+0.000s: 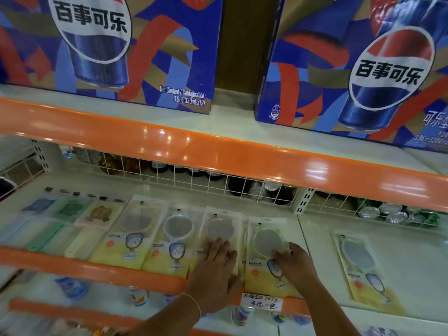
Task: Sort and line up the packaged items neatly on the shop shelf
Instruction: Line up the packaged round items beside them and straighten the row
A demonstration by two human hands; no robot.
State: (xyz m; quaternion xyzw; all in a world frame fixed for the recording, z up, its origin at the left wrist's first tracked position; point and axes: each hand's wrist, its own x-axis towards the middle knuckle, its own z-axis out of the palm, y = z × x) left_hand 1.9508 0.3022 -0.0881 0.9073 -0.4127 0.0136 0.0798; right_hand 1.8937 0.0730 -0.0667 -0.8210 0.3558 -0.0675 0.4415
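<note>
Several flat yellow packets, each holding a hand mirror, lie side by side on the white middle shelf [315, 238]. My left hand [215, 270] rests flat, fingers spread, on the third mirror packet [220, 226]. My right hand [294, 261] presses on the fourth packet [264, 241], which holds a green-rimmed mirror, fingers curled at its right edge. A fifth mirror packet [363, 260] lies apart to the right, slightly skewed. Two more mirror packets [135, 229] [173, 238] lie to the left. Three comb packets in blue [36, 209], green [69, 212] and beige [98, 215] fill the far left.
Two large Pepsi cartons [121, 49] [363, 69] stand on the upper shelf above an orange rail [218, 151]. A white wire grid [194, 175] backs the middle shelf, with jars and cans behind it. A handwritten price tag [261, 303] hangs on the front rail. Bottles stand on the lower shelf.
</note>
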